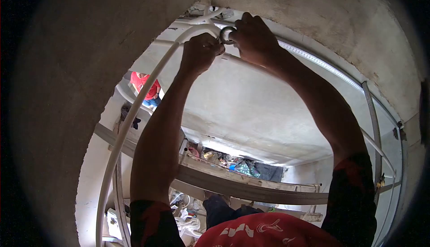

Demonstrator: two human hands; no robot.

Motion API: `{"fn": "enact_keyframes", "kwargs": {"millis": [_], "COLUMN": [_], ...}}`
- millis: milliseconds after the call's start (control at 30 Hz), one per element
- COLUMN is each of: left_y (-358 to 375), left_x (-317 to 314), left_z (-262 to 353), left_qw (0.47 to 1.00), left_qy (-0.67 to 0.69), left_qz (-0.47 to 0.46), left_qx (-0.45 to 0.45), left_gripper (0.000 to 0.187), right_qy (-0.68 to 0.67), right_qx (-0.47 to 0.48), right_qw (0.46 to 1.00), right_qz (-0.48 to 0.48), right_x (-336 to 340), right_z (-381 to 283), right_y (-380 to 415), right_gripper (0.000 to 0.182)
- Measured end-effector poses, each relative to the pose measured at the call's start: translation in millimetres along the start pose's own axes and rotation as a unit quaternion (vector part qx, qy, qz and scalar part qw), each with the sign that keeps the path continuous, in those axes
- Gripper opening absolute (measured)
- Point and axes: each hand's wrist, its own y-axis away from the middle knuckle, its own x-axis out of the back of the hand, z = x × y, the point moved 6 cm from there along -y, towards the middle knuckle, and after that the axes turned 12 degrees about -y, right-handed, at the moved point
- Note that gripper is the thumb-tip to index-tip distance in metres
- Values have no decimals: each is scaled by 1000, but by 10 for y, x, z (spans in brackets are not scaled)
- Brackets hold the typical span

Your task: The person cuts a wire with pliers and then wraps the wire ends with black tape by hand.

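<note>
Grey wall backs my view: at top centre the right hand grips a dark ring, the curled left hand, its hold unclear, sits just lower left, and a white pipe curves down-left.

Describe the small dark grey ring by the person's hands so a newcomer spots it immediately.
Follow the long, curved white pipe from the lower left up to the raised bare hands. The small dark grey ring is between the left hand and right hand. Unlike the long, pale pipe beside it, it forms a small, dark circle.
</note>
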Motion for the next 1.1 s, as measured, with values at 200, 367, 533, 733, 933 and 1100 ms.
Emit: {"fn": "enact_keyframes", "kwargs": {"millis": [200,367,533,733,933,1100], "left_y": [25,-119,-89,-42,-33,-31], "left_x": [-48,-33,23,21,-29,-68], "left_z": [-88,-322,-352,-261,-29,0], "left_qw": [999,991,961,989,998,988], "left_qy": [30,117,233,110,9,-87], "left_qz": [-15,-27,5,16,49,71], "left_qx": [21,65,151,99,-46,-102], "left_gripper": [16,14,21,27,32,22], "right_qy": [-114,-202,-555,-465,-168,-90], "right_qx": [15,5,-304,-253,-68,-78], "right_qw": [992,979,761,841,983,993], "right_qz": [-60,-14,-144,-109,18,-15], "right_x": [-6,-145,-395,-415,-189,-109], "right_z": [-359,-455,-92,170,10,11], "right_y": [130,-208,-333,-299,-144,-22], "right_gripper": [22,23,34,36,25,29]}}
